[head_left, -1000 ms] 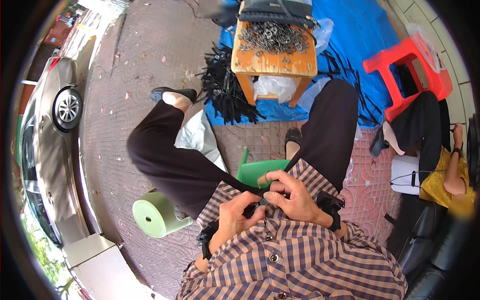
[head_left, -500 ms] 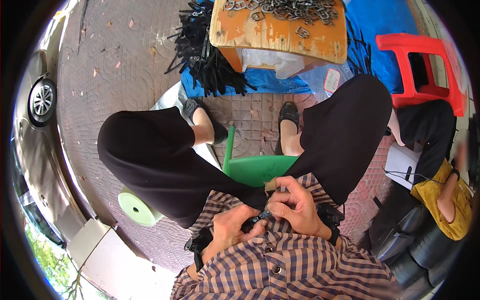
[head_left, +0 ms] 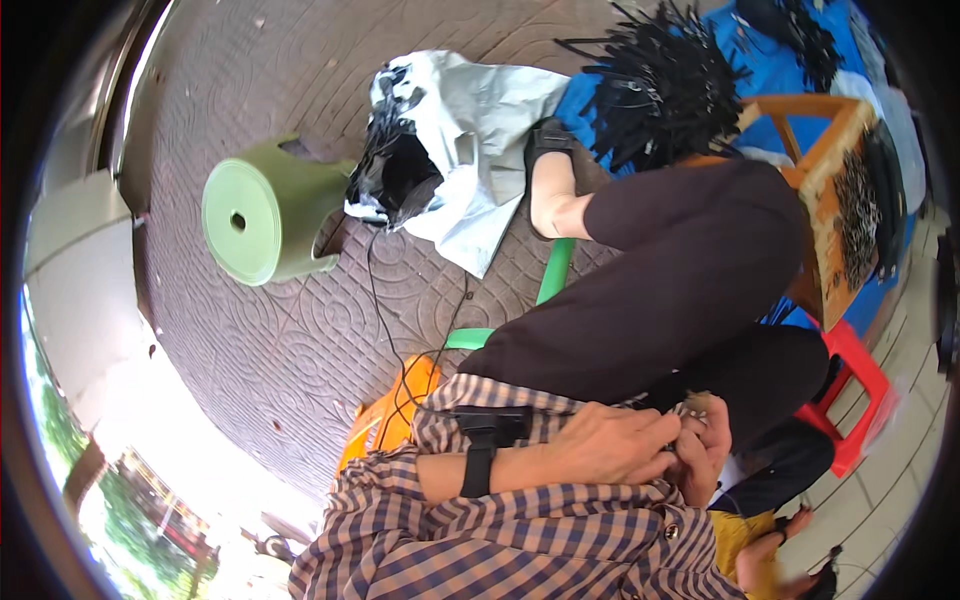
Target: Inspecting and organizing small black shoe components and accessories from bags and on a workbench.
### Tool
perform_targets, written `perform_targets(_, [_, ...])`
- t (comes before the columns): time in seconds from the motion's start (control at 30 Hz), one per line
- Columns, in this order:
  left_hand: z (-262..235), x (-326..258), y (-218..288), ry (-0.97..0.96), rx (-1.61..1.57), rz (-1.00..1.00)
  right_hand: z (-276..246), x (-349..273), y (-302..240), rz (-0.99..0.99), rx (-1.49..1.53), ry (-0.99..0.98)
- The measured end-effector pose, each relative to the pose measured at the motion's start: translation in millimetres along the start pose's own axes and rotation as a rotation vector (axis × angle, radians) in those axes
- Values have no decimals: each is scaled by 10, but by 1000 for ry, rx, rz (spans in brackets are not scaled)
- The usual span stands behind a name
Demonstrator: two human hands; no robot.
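My left hand [head_left: 620, 442] and my right hand [head_left: 703, 448] are pressed together at my lap, in front of a checked shirt [head_left: 520, 530]. The fingers of both are closed in a pinch. Between them they hold a short black strap, which showed in the earlier frame and is now almost wholly hidden by the fingers. A tan wrap [head_left: 697, 402] sits at a fingertip of my right hand. A black band with a dark device [head_left: 494, 425] is on my left wrist, and a thin cable runs from near it.
To the left stands a green stool [head_left: 240, 220], beside a white sack [head_left: 490, 130] with a dark opening. A bundle of black straps [head_left: 660, 90] lies on blue sheeting. Metal buckles cover the wooden table [head_left: 822, 240]. A red stool [head_left: 860, 410] and another person's yellow garment [head_left: 735, 545] are at right.
The view has swung left, so the table and red stool now appear farther right, and the sack and green stool show fully. Both hands stay together; the strap between them has become hidden.
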State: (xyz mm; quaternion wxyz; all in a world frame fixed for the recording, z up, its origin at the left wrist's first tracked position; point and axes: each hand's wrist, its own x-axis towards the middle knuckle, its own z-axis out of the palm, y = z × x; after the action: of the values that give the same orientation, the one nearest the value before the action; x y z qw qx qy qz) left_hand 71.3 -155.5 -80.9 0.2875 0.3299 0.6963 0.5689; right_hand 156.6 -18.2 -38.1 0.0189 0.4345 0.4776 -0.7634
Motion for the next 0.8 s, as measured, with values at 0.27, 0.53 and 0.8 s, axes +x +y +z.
perform_targets(0.27, [3,-129,-31,174,-43,14,124,-76,19,13,-99,59])
perform_targets(0.53, [44,-35,21,36,-287,-100,64,-64,5,-58,-41,91])
perform_targets(0.8, [173,58,230,-84,-596,-348,-277,-211,-58,-211,47,-70])
